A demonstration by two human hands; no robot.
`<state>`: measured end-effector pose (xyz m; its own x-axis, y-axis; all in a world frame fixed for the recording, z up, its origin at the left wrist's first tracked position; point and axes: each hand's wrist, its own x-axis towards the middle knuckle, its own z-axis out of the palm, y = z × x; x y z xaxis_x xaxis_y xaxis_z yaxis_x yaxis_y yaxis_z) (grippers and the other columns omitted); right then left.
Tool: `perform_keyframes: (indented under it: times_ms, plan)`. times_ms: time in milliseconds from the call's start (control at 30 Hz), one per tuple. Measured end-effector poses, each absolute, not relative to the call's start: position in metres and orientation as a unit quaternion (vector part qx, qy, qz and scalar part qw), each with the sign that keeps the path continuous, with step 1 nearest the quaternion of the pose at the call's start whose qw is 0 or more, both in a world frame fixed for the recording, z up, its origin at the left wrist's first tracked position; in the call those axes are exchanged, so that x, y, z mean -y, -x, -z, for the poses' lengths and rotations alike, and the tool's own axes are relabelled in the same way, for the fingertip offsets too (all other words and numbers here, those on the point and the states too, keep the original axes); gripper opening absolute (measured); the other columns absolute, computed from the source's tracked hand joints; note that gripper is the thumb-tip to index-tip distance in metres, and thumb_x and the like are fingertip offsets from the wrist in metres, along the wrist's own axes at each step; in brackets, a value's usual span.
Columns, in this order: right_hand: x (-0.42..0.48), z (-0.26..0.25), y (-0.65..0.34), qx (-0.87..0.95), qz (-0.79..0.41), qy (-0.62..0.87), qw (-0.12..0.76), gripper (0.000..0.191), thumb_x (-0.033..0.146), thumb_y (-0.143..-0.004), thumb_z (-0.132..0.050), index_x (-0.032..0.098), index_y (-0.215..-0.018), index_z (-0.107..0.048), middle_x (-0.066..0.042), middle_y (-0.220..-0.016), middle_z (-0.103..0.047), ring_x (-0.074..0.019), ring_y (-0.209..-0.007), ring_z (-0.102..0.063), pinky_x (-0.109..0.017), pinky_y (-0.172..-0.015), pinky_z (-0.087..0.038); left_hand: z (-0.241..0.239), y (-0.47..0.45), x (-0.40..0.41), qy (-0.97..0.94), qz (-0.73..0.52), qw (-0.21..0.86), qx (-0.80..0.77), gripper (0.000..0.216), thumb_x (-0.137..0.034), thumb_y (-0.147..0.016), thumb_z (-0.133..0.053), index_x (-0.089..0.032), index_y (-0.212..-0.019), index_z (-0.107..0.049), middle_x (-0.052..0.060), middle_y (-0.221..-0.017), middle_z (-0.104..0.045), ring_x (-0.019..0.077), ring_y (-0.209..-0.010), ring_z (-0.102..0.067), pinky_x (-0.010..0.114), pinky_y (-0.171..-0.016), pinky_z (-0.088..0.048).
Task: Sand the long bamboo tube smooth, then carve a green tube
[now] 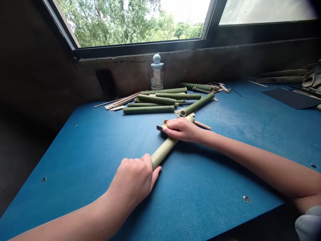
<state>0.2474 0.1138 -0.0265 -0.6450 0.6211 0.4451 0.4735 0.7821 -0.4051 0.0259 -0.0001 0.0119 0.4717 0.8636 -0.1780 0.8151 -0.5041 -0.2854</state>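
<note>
My left hand (pixel 136 175) is wrapped around the near end of a pale bamboo tube (pixel 164 151), its green skin mostly gone. The tube slants away from me over the blue table. Near its far end, my right hand (pixel 182 129) is closed over the top of the tube. It grips what looks like a piece of sandpaper (pixel 159 128), dark on one face and tan on the other, sticking out to the left of my fingers. My fingers hide the rest of it. Just beyond lies a green bamboo tube (pixel 198 104).
Several green bamboo tubes (pixel 149 109) and split strips (pixel 122 101) are piled at the back. Behind them stands a clear jar (pixel 157 77) with a light-blue lid. A dark sheet (pixel 294 97) and dry bamboo pieces (pixel 283 79) lie at the right. Beyond is a window.
</note>
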Motion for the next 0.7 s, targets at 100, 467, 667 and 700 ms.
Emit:
perform_keyframes:
  times_ms: [100,467,667,700]
  plan:
    - [-0.126,0.027,-0.257,0.868,-0.146,0.363,0.306,0.046,0.035,-0.096,-0.047,0.020,-0.057,-0.027,0.005,-0.056,-0.029,-0.0084,-0.052,-0.028,-0.026,-0.054,-0.023,-0.013,-0.026,-0.004,0.860,-0.150,0.055,0.485,0.048,-0.046,-0.100,-0.025,-0.015,-0.085,-0.058,0.011,-0.062,-0.063,0.0285,-0.058,-0.066,0.034,-0.052,-0.037]
    - [-0.091,0.031,-0.202,0.889,-0.169,0.248,0.347,0.043,0.031,-0.095,-0.046,0.019,-0.057,-0.031,0.004,-0.058,-0.035,-0.0093,-0.056,-0.033,-0.026,-0.058,-0.028,-0.024,-0.018,-0.027,0.862,-0.177,-0.014,0.474,0.053,-0.048,-0.099,-0.021,-0.016,-0.091,-0.063,0.013,-0.072,-0.071,0.0298,-0.066,-0.070,0.034,-0.055,-0.043]
    - [-0.164,0.035,-0.286,0.797,-0.154,0.455,0.366,0.049,0.045,-0.092,-0.049,0.020,-0.055,-0.028,0.005,-0.054,-0.026,-0.0084,-0.052,-0.027,-0.027,-0.051,-0.020,-0.026,-0.020,-0.032,0.860,-0.181,-0.030,0.476,0.059,-0.056,-0.098,-0.017,-0.019,-0.082,-0.061,0.008,-0.063,-0.067,0.0260,-0.058,-0.066,0.032,-0.051,-0.039]
    - [-0.163,0.035,-0.287,0.795,-0.155,0.457,0.368,0.049,0.045,-0.092,-0.048,0.020,-0.055,-0.027,0.005,-0.054,-0.026,-0.0083,-0.052,-0.026,-0.027,-0.051,-0.020,-0.026,-0.020,-0.032,0.860,-0.180,-0.033,0.477,0.059,-0.056,-0.098,-0.017,-0.019,-0.082,-0.061,0.008,-0.063,-0.067,0.0260,-0.058,-0.066,0.032,-0.051,-0.039]
